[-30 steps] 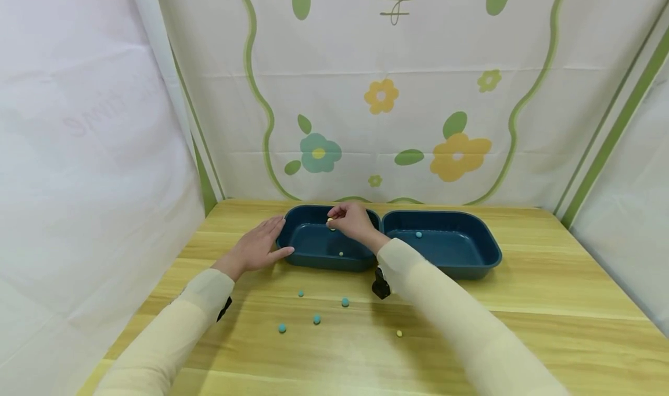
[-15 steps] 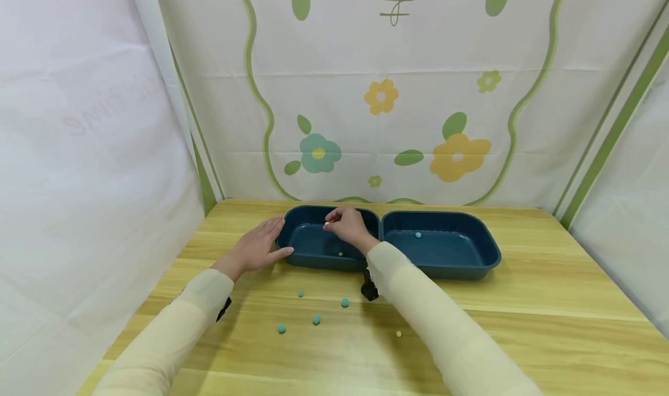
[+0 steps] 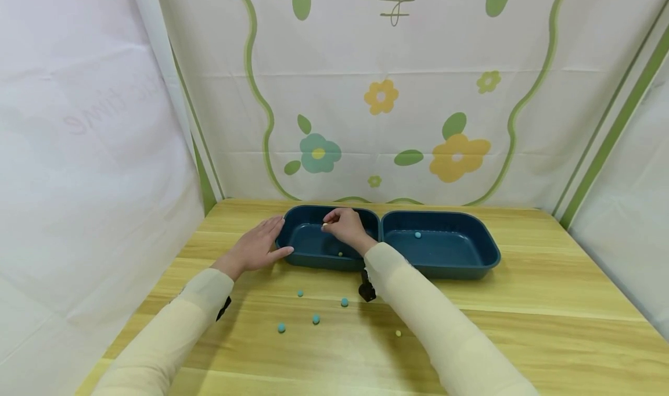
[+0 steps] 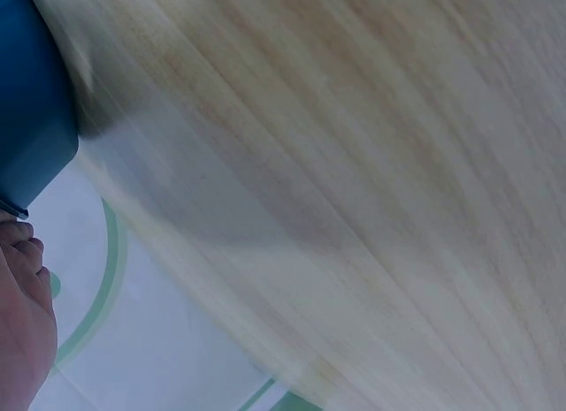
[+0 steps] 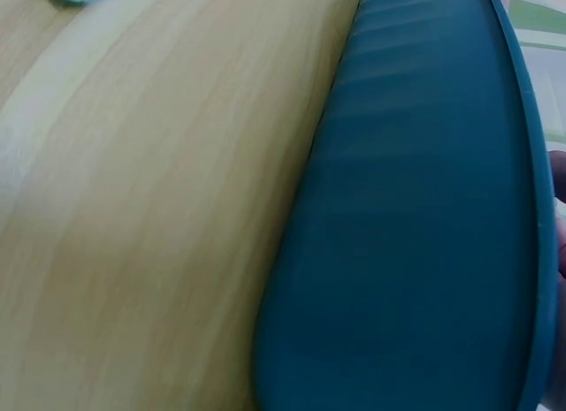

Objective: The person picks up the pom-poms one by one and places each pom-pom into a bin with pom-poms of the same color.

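Note:
Over the left dark blue tray [image 3: 319, 262], my right hand [image 3: 347, 229] pinches a small yellow ball [image 3: 324, 225] between thumb and fingers. Inside that tray another small yellow ball [image 3: 340, 254] lies near the front wall. My left hand [image 3: 254, 248] rests on the tray's left rim, fingers extended and thumb spread along the front edge. The left wrist view catches part of the left hand [image 4: 22, 314] beside the tray's corner [image 4: 35, 102]. In the right wrist view the tray's outer wall [image 5: 407, 216] covers most of the right hand.
A matching tray [image 3: 455, 273] stands against the left one, with a light blue ball [image 3: 417, 234] inside. Several teal balls, one nearest the front [image 3: 281, 328], lie on the wooden table [image 3: 549, 285], plus a yellow ball [image 3: 398, 333]. A patterned cloth [image 3: 345, 94] hangs behind.
My right hand has shifted slightly left and lower over the left tray, still pinching the yellow ball; its forearm moved left too. The left hand and the table balls look unchanged.

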The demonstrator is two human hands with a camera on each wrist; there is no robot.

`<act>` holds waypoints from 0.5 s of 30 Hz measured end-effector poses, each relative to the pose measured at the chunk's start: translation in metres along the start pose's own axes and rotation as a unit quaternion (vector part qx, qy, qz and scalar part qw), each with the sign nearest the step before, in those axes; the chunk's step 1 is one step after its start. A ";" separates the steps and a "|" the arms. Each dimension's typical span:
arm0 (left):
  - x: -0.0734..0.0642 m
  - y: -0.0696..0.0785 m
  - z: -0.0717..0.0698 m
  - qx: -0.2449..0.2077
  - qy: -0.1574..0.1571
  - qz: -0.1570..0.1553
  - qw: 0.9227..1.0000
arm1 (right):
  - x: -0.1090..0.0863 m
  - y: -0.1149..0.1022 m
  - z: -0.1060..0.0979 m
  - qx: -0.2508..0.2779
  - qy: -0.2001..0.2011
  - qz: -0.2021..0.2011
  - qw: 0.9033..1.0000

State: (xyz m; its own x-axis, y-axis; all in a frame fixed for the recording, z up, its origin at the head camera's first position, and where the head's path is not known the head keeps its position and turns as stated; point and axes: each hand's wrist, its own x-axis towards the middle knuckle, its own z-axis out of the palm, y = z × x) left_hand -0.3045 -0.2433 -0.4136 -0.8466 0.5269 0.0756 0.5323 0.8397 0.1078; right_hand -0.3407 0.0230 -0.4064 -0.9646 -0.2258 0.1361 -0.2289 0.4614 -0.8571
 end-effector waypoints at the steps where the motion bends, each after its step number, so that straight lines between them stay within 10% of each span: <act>1: 0.000 0.000 0.000 0.001 0.000 0.000 1.000 | 0.000 0.000 0.000 0.001 -0.001 0.000 1.000; 15: -0.001 0.001 -0.001 0.001 0.006 0.005 1.000 | -0.001 -0.008 -0.007 0.002 -0.007 -0.005 1.000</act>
State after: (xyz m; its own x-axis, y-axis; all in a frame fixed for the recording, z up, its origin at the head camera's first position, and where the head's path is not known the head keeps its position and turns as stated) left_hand -0.3035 -0.2430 -0.4124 -0.8410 0.5337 0.0886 0.5407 0.8347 0.1047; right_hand -0.3384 0.0254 -0.3960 -0.9604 -0.2428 0.1370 -0.2376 0.4557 -0.8578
